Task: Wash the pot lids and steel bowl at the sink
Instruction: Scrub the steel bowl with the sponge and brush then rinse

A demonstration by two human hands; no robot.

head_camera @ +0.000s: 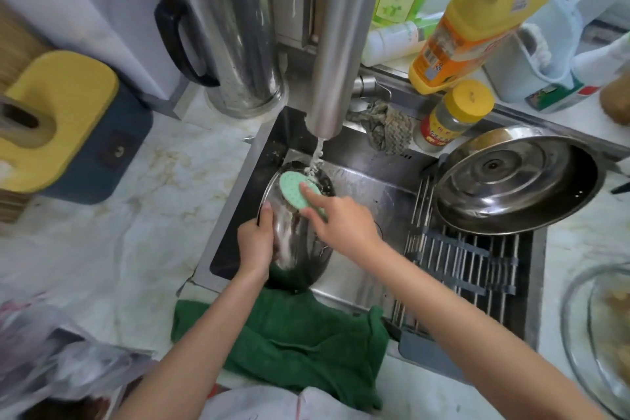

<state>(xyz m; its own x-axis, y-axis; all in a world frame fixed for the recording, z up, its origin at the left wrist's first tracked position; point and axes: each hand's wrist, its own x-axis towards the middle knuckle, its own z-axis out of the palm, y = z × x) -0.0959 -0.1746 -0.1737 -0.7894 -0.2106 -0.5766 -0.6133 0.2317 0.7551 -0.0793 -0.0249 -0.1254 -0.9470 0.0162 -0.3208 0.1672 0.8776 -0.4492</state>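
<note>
Steel bowl [296, 249] is sitting tilted in the sink [368, 181] under the running tap [335, 44]. The left hand [255, 245] is gripping its rim and the right hand [341, 225] is pinching a green scrub pad [295, 189] against it. Risk: the wet rim slipping from the grip, splashing the bench [153, 232].

Counts: 1 steel bowl [301, 261], 1 steel lid [531, 196], 1 glass lid [576, 344], 1 green scrub pad [292, 190], 1 green towel [300, 334], 1 yellow-capped jar [453, 116], 2 hands: left hand [254, 245], right hand [344, 225].
</note>
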